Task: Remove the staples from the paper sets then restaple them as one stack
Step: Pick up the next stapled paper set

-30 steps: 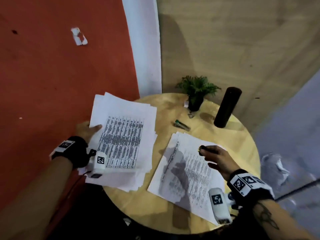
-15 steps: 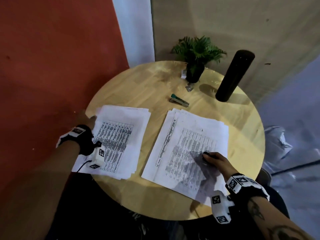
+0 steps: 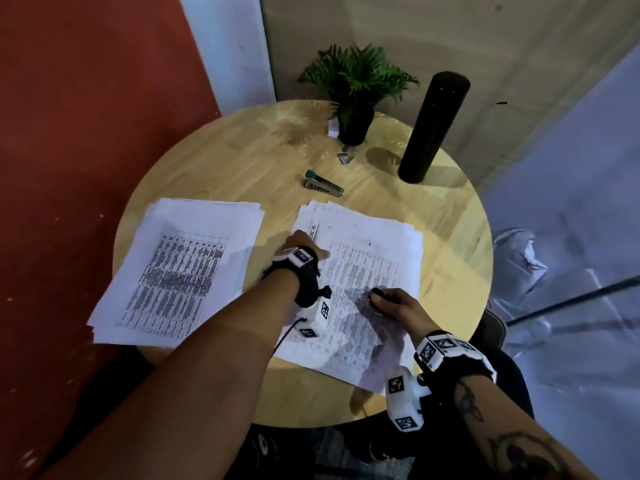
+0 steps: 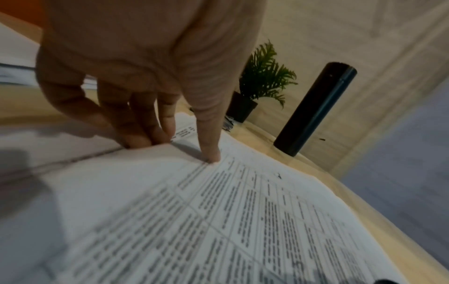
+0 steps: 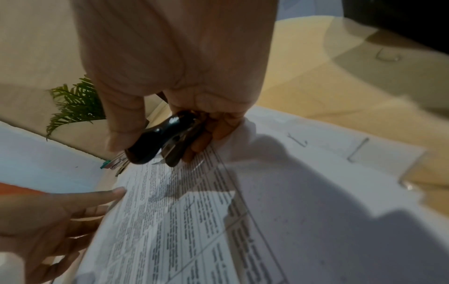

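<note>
Two sets of printed paper lie on the round wooden table [image 3: 225, 161]. The left paper set [image 3: 180, 268] lies alone, untouched. My left hand [image 3: 304, 249] is at the left edge of the right paper set [image 3: 367, 258]; its thumb [image 4: 210, 155] lies on the top sheet and its fingers [image 4: 143, 134] reach under the edge. My right hand [image 3: 391, 303] rests on the middle of the same set and grips a black staple remover [image 5: 155, 142], jaws down near the page. A green-tipped stapler [image 3: 323, 184] lies beyond the papers.
A potted plant [image 3: 356, 98] and a tall black cylinder [image 3: 433, 126] stand at the table's far side. A small heap of metal staples [image 3: 346, 157] lies before the pot. Loose bent staples [image 5: 357, 151] rest on the papers' far corner. A red wall is to the left.
My left hand let go of the left paper set and crossed to the left edge of the right set. The right hand came down onto that set with the staple remover.
</note>
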Demonstrator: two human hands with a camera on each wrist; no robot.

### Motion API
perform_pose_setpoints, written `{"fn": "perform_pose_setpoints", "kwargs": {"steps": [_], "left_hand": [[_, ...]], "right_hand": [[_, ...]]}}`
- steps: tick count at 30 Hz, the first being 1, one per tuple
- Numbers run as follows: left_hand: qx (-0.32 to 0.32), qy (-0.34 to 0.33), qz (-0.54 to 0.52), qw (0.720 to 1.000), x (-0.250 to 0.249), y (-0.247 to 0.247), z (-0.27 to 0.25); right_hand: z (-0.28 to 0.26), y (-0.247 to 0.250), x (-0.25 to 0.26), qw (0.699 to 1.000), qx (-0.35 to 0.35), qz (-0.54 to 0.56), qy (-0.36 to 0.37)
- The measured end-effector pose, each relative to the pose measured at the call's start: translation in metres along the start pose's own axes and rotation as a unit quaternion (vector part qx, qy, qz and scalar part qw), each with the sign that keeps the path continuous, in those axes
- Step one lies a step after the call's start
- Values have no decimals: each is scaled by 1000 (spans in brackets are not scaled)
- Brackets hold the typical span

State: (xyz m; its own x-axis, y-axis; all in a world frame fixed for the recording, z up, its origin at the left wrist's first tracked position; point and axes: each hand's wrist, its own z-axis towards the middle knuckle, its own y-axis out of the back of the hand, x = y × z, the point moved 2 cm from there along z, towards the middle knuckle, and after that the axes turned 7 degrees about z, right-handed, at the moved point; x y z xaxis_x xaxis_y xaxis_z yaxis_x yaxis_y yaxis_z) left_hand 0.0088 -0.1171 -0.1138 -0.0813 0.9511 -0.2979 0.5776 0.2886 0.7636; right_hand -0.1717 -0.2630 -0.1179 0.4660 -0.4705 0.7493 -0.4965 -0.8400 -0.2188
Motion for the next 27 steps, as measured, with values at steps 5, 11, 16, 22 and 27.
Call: {"fn": "perform_pose_setpoints", "kwargs": {"steps": [5, 11, 16, 22, 27], "left_hand": [[39, 6, -10, 999, -1, -5, 4], [12, -23, -45, 999, 1, 5, 4], [-38, -70, -37, 996, 8, 13, -11], [-175, -164, -228, 944, 18, 34, -39], [-184, -231, -371, 881, 28, 60, -60]], "right_hand": [[-5, -3, 6, 999, 14, 29, 0], [-7, -1, 6, 1000, 12, 22, 3], [-12, -1, 10, 1000, 5, 15, 11], [-14, 2, 35, 993, -42, -59, 96], [-15, -1, 83, 982, -29, 3, 186]]}}
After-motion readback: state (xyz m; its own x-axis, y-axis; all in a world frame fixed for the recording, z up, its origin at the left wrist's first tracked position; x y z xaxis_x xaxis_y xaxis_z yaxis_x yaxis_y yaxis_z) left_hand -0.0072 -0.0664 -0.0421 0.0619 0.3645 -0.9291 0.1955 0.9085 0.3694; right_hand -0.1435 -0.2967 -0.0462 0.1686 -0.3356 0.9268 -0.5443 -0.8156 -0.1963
